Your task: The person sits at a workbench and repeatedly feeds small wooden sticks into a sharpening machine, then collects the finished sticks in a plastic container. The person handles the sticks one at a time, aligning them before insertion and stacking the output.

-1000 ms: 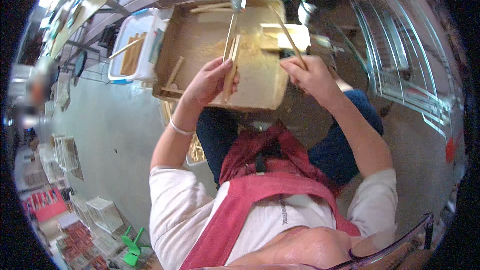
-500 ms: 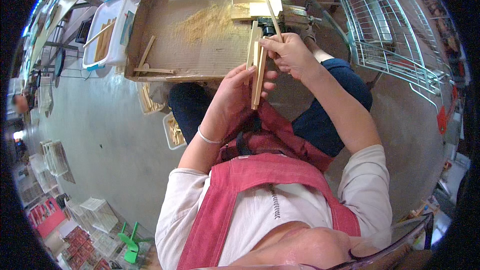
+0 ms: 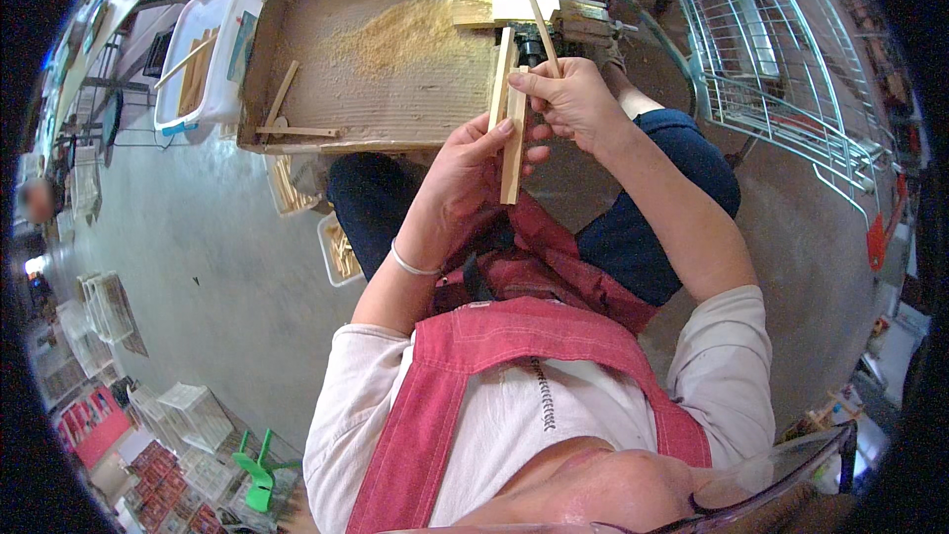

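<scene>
Before the red apron [image 3: 539,328], the left hand [image 3: 467,166], partly curled, clasps wooden strips [image 3: 514,146].

Long, pale, square-edged wooden strips [image 3: 513,163]: smooth, matt. Thin, round, tan wooden stick [image 3: 537,15]: matt. Shallow brown cardboard tray [image 3: 395,124]: dull, dusty. Yellowish wood dust [image 3: 405,35], grainy, toward its right edge. White plastic bin [image 3: 222,89] beyond left edge: smooth, faint gloss. Red apron [image 3: 554,331]: matt woven cloth.

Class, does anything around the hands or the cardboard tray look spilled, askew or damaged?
Loose, pale sawdust is strewn unevenly over the cardboard tray, like a spill. Two loose sticks in its near left corner lie at different angles rather than stacked. The wood strips in the left hand show no clear damage.
</scene>
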`<state>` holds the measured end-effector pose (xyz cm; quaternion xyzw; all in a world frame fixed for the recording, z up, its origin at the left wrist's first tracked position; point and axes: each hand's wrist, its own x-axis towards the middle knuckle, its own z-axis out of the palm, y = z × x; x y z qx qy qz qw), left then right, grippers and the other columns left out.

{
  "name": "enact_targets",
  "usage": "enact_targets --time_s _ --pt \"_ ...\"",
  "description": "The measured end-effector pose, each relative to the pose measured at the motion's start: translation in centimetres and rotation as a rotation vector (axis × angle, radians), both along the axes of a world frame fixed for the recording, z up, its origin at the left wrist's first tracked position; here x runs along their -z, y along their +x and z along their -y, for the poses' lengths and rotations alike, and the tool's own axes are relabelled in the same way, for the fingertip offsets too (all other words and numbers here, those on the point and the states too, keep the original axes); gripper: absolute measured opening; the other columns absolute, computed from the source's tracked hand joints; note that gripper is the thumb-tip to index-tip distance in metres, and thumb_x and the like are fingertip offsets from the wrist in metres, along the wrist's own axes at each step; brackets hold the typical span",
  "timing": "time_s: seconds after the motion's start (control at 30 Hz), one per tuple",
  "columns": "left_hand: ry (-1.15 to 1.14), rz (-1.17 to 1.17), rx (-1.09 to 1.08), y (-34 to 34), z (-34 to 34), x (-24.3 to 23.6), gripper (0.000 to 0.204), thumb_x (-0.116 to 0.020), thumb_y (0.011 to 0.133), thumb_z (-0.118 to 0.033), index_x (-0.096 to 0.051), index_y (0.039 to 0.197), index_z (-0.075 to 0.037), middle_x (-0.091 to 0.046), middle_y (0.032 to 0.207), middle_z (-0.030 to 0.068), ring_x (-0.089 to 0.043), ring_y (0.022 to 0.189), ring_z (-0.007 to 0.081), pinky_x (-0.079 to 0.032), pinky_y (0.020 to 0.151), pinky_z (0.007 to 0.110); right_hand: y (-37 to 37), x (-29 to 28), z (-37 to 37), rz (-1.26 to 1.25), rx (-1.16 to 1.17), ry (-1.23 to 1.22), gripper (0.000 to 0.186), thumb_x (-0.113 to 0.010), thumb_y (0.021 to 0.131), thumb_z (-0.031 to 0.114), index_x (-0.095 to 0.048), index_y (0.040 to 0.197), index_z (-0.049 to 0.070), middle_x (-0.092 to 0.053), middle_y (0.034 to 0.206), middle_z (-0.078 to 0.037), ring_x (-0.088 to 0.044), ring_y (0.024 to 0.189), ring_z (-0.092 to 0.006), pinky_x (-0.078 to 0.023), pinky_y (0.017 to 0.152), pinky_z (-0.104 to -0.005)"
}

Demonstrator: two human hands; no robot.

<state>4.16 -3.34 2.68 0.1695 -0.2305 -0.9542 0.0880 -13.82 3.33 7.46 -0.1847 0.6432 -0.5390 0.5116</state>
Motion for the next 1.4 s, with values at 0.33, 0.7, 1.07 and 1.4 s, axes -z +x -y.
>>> enact_targets --time_s 0.33,0.7,1.07,1.4 --pt "-0.112 0.08 -0.08 -0.3 -1.0 -0.7 0.033 -0.067 0.101 -0.019 -0.064 0.129 -0.002 -0.074 0.111 0.008 -0.075 0.094 0.022 -0.062 0.078 0.033 0.5 0.0 0.3 -0.016 0.023 -0.022 0.031 -0.086 0.087 0.022 -0.064 0.074 0.005 -0.063 0.065 -0.003 -0.056 0.047 -0.0109 -0.041 0.038 -0.0265" --pt "-0.218 0.208 -0.041 0.0 -1.4 -1.7 0.027 -0.064 0.104 -0.023 -0.066 0.121 -0.003 -0.074 0.105 0.0105 -0.074 0.092 0.0205 -0.062 0.073 0.035 -0.3 -0.5 0.3 -0.07 -0.132 0.086 0.025 -0.082 0.091 0.025 -0.068 0.084 0.006 -0.057 0.063 0.004 -0.042 0.043 -0.0017 -0.029 0.035 -0.0195" --pt "-0.086 0.142 0.128 0.9 -1.0 -2.6 0.04 -0.05 0.109 -0.031 -0.059 0.129 0.002 -0.073 0.11 0.0208 -0.075 0.093 0.0269 -0.061 0.078 0.037 -1.7 -0.7 0.1 0.031 -0.001 0.001 0.028 -0.081 0.092 0.029 -0.064 0.084 0.009 -0.053 0.067 0.005 -0.039 0.043 -0.0004 -0.027 0.034 -0.0183" --pt "-0.004 0.051 0.201 0.9 -0.9 -1.0 0.042 -0.053 0.107 -0.032 -0.06 0.127 0.005 -0.074 0.104 0.0199 -0.07 0.073 0.0228 -0.059 0.068 0.033 -1.5 -0.9 0.0 0.017 -0.029 0.042 0.03 -0.082 0.091 0.032 -0.063 0.081 0.01 -0.051 0.064 0.005 -0.038 0.042 -0.001 -0.026 0.033 -0.0187"
